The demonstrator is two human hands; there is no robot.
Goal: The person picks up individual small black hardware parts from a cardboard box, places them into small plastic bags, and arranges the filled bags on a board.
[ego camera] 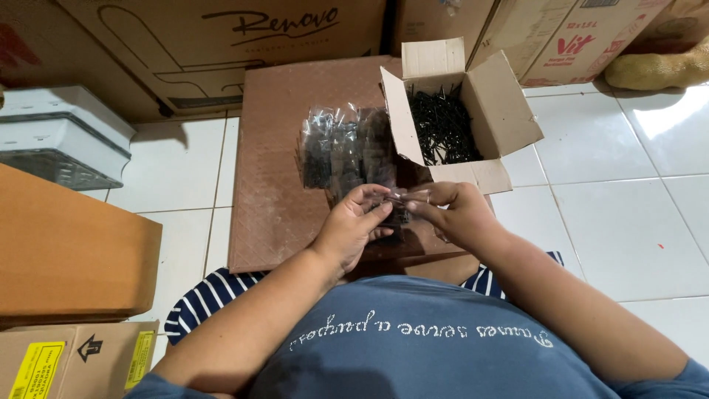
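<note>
Pinching a small clear plastic bag (pixel 405 198) between them, the left hand (pixel 353 225) and the right hand (pixel 452 213) meet at the middle of the view, just above the person's lap. The bag lies with its long axis running across, from 9 o'clock to 3 o'clock, so each hand takes one end: the left fingers clamp the end toward 9 o'clock, the right thumb and forefinger clamp the end toward 3 o'clock. Both hands are closed on it; neither is loose. Whether the bag already holds anything I cannot tell, since the fingers cover most of it.

From that grip, the open cardboard box (pixel 509 111) sits at about 1 o'clock, its flaps folded back, and the heap of black screws (pixel 443 129) fills its bottom. The right hand is the nearer of the two to the box, which lies near it along the 12 to 1 o'clock line; the left hand would have to cross over. At 11 o'clock from the grip, a pile of filled clear bags (pixel 343 148) rests on the brown board (pixel 273 192), nearer the left hand. The board lies on the white tiled floor (pixel 628 222).
</note>
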